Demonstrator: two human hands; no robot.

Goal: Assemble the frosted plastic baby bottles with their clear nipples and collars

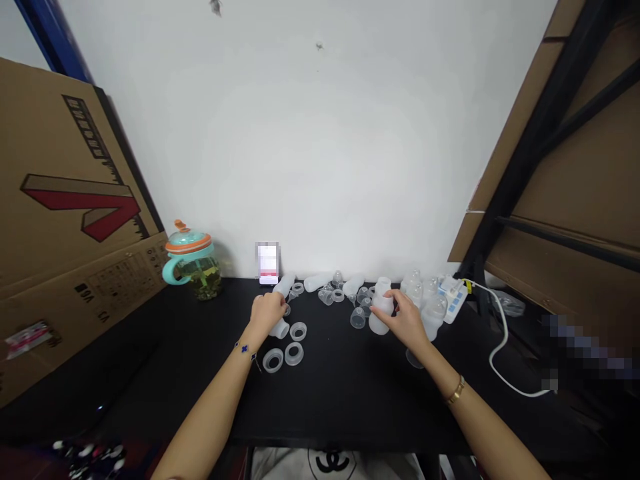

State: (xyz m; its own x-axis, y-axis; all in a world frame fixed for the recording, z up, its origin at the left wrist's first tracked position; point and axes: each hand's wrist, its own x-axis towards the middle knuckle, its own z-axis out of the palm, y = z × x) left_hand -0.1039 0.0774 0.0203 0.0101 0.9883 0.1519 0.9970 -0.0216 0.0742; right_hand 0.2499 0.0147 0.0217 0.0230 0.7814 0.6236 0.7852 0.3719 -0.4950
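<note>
Fingers and thumb of my right hand (406,319) wrap round a frosted white baby bottle (381,327), which is upright with its bare neck on top. My left hand (267,312) is closed, with its back to me and its fingertips hidden. Just below it lies another white bottle (281,329), mouth towards me; whether my fingers hold it I cannot make out. Several clear screw rings (294,353) lie to the right of my left wrist. Clear domed caps (358,318) lie left of the upright bottle. Capped bottles (433,316) stand beyond my right hand.
White bottles (318,282) lie along the wall among small clear parts. A lidded teapot (200,267) and a lit phone (269,263) stand at the back left. To the right are a power strip (453,299) and a white cable (500,360). A carton (75,220) borders the left side.
</note>
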